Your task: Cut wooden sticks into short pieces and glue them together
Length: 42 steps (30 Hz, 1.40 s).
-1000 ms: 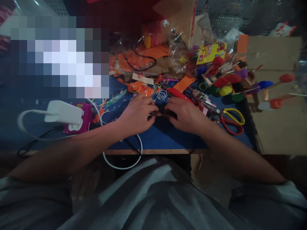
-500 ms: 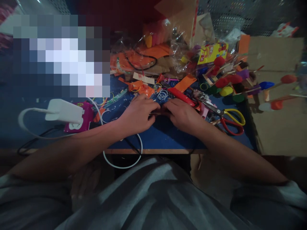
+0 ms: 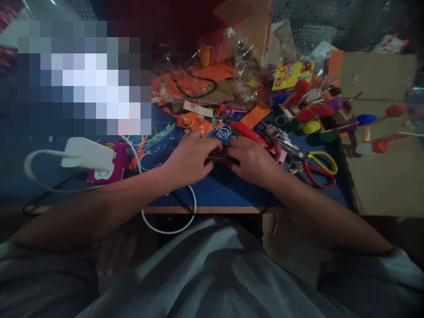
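Note:
Close together over the blue table [image 3: 232, 192], my two hands work on a thin brownish stick [image 3: 216, 157]. My left hand [image 3: 195, 158] pinches one end between thumb and fingers. The curled fingers of my right hand [image 3: 251, 160] are at the other end and hide most of it. Just beyond the fingers lie several white loops [image 3: 224, 131] and a long red tool [image 3: 249, 133], its kind unclear. Scissors with one yellow and one red handle [image 3: 323, 163] rest right of my right hand.
At left, a white charger [image 3: 88, 152] sits in a magenta power socket [image 3: 121, 161]; its white cable [image 3: 195, 207] loops over the table edge. Orange paper scraps [image 3: 255, 115] and plastic bags lie behind. Colored balls on sticks [image 3: 311, 127] cluster at right near cardboard [image 3: 384, 176].
My right hand has shifted slightly, with its fingers changing position around the stick. My left hand stays nearly still, and the surroundings look the same.

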Each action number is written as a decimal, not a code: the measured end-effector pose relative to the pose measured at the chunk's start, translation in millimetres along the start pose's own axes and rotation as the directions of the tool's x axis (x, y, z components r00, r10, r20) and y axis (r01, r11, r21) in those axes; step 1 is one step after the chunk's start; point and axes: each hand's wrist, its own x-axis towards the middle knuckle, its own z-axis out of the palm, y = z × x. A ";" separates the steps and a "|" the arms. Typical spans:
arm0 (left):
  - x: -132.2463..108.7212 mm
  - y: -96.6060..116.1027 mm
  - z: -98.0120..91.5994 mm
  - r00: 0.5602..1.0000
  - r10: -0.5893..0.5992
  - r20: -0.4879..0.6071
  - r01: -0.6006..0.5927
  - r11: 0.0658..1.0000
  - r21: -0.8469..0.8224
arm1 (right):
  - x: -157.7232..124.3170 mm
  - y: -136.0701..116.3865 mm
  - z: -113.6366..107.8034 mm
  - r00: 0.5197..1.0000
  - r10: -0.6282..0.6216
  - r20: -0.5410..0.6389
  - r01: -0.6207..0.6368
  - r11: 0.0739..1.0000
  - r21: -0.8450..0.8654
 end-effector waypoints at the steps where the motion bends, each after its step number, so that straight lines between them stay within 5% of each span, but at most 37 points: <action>1: 0.0 0.1 -0.3 1.000 -0.003 -0.003 0.003 1.000 0.005 | 0.2 -0.4 0.9 1.000 0.007 -0.005 -0.007 1.000 -0.008; 21: -0.5 -8.5 5.3 0.998 0.001 -0.055 -0.001 1.000 0.009 | 0.1 -1.5 4.9 0.999 0.023 -0.042 -0.025 0.998 -0.051; 32: 0.6 -6.9 4.6 1.000 0.007 -0.017 -0.007 1.000 0.001 | -1.5 -7.6 5.8 0.995 0.066 0.076 -0.049 0.977 -0.208; 42: 0.3 -6.3 0.7 0.998 0.028 -0.055 -0.029 1.000 -0.012 | -2.3 -2.0 -0.1 0.994 0.107 -0.026 -0.107 0.994 0.001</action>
